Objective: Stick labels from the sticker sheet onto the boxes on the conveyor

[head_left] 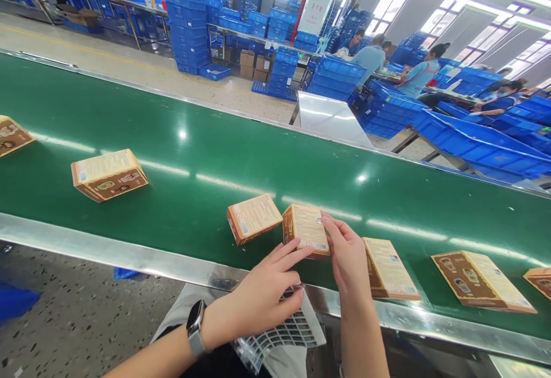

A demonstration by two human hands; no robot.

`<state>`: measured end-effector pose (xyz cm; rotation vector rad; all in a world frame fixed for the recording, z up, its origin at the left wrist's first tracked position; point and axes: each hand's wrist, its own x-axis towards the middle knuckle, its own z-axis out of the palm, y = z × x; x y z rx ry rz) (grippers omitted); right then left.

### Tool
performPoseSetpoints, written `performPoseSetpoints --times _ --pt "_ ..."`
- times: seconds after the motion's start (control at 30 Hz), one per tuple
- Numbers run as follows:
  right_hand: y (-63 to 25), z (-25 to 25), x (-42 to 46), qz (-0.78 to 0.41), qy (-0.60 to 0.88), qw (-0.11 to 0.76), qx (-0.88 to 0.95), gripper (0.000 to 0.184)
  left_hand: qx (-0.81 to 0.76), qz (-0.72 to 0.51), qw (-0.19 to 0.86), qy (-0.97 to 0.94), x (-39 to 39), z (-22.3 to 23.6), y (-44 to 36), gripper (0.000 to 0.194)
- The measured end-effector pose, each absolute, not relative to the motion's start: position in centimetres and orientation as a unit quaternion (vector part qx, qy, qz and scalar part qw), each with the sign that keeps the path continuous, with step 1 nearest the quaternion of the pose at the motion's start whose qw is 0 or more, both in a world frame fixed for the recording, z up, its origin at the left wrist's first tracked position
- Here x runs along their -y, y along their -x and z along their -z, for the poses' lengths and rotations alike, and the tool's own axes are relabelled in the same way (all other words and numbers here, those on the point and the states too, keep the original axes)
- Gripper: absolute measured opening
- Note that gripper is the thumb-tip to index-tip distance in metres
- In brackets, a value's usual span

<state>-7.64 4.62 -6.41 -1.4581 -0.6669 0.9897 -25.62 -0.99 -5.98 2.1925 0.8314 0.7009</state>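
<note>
A small brown-and-cream carton stands on the green conveyor belt between my hands. My right hand reaches its right edge, thumb and forefinger pinched at a small bluish sticker on the printed top face. My left hand rests its outstretched fingertips on the carton's near edge. Between that hand's thumb and lower fingers is a sticker sheet with a grid pattern, hanging over my lap. Another carton touches or nearly touches the first at its left. Right of my right wrist lies a carton bearing a small blue-and-red sticker.
More cartons sit along the belt, one at left and one at right. A metal rail edges the belt near me. Beyond are stacked blue crates, a metal table and several people working.
</note>
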Motion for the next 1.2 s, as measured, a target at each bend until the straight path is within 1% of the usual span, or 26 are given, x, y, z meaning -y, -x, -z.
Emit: performPoseSetpoints --times 0.2,0.47,0.53,0.63,0.67,0.7,0.77,0.83,0.9,1.0,1.07,1.2 --pt "7.3 6.3 -4.2 -0.388 0.659 0.576 0.289 0.045 -0.31 -0.254 0.333 -0.853 0.9 5.6 24.7 0.02" --pt "6.8 5.7 -3.8 -0.284 0.716 0.537 0.344 0.038 -0.291 -0.225 0.338 -0.866 0.5 5.9 23.3 0.021" --pt "6.4 5.3 -4.0 -0.242 0.738 0.514 0.364 0.042 -0.282 -0.22 0.347 -0.867 0.3 6.0 23.0 0.02" --pt "5.3 4.7 -4.3 -0.185 0.768 0.48 0.381 0.061 -0.265 -0.219 0.384 -0.857 0.3 6.0 23.1 0.02" --pt "4.9 4.5 -4.2 -0.172 0.772 0.477 0.383 0.064 -0.261 -0.228 0.399 -0.849 0.4 5.9 23.3 0.02" --pt "4.5 4.3 -3.9 -0.156 0.774 0.476 0.387 0.063 -0.262 -0.241 0.415 -0.837 0.6 5.8 23.6 0.019" --pt "4.1 4.0 -2.6 -0.104 0.766 0.486 0.408 0.053 -0.298 -0.267 0.448 -0.8 1.1 5.7 24.4 0.018" --pt "4.4 3.6 -0.3 -0.063 0.742 0.499 0.444 0.038 -0.367 -0.263 0.475 -0.756 1.7 5.6 25.2 0.023" --pt "5.6 3.1 2.1 -0.089 0.698 0.491 0.513 0.027 -0.425 -0.245 0.486 -0.724 2.2 5.5 25.9 0.031" --pt "8.0 2.6 4.8 -0.159 0.568 0.433 0.681 0.014 -0.447 -0.258 0.486 -0.705 2.8 5.4 26.5 0.038" --pt "9.2 2.5 5.4 -0.146 0.516 0.408 0.738 0.01 -0.441 -0.275 0.487 -0.701 3.1 5.4 26.6 0.037" --pt "9.4 2.9 5.0 -0.115 0.501 0.366 0.776 0.009 -0.419 -0.287 0.492 -0.707 3.2 5.4 26.7 0.033"
